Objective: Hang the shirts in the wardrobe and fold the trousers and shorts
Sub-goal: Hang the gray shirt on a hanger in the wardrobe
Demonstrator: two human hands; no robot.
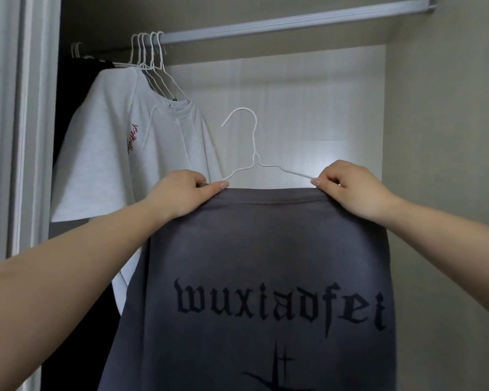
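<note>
Both hands, left hand and right hand, pinch the grey gothic-lettered shirt on its white hanger.

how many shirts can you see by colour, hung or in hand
Grey shirt, gripped at the collar by the left hand and right hand, on a white hanger: 1
White shirt, hanging on the rail: 1
Black garment, far left on the rail, kind unclear: 1
Total: 3

Light: dim and soft, brightest on the back panel of the wardrobe.
Shadow: deep at the left side.
Sharpness: good.
Edges: the rail looks bent.
</note>
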